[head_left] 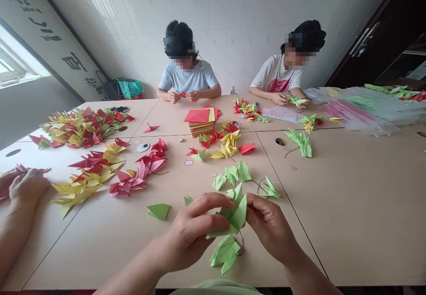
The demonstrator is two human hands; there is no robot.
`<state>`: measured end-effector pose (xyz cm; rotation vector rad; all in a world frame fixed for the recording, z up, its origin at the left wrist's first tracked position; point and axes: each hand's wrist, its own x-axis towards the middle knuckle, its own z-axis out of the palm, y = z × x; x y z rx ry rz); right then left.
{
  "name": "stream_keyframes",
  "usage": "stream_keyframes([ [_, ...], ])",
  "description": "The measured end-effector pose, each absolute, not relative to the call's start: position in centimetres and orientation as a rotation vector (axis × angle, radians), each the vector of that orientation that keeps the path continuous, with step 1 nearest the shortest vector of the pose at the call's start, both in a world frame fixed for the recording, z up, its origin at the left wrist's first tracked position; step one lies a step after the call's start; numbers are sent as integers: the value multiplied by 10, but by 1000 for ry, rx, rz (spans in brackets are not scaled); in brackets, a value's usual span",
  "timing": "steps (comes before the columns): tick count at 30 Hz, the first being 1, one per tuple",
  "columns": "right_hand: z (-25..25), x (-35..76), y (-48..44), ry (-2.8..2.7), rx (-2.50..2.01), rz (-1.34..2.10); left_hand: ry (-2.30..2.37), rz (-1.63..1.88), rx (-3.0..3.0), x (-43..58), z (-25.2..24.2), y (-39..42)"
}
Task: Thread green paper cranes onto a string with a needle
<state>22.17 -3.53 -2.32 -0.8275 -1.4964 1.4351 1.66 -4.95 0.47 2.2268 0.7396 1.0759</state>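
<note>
1. Green paper is pinched between both hands at the near edge of the table (pixel 349 224): the left hand (pixel 191 233) closes thumb and fingers on a folded green crane (pixel 234 215), and the right hand (pixel 271 226) grips its other side, fingers narrow.
2. Below that crane hangs a second green piece (pixel 225 253) on a dark thread (pixel 241 244), so at least two look strung; the thread's full run is hard to follow.
3. Just beyond the hands lie about five loose green cranes (pixel 232 174) on another thread, plus one flat green fold (pixel 159 210) to the left, which looks unfinished.
4. Toward the left edge sit red, pink and yellow strings (pixel 100 173) and a large mixed heap (pixel 80 128), too many to count.
5. At the table's middle stands one stack of paper squares (pixel 200 122), so folding seems far from over.
6. Three other people work here: two at the far edge, and one whose hand (pixel 28 186) shows at the left edge.
</note>
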Motion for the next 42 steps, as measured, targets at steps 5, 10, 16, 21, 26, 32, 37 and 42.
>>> stream_keyframes([
  [5,-22,218,-36,-1542,-880,1173,712,1117,2328,16,0,-53],
  [10,-19,216,-40,-1607,-904,831,887,1061,1807,15,-6,-60],
  [16,-18,210,-48,-1714,-869,678,843,1015,1269,21,-7,-61],
  [21,-19,210,-49,-1566,-895,877,783,1040,1053,22,-7,-62],
  [26,-24,209,-43,-1201,-874,1361,810,1006,1223,18,-2,-66],
  [32,-26,207,-41,-1038,-823,1502,880,871,1582,15,2,-69],
  [37,-27,209,-44,-1085,-803,1459,867,744,1708,13,7,-64],
  [42,-27,211,-44,-1154,-801,1389,834,599,1750,13,18,-58],
])
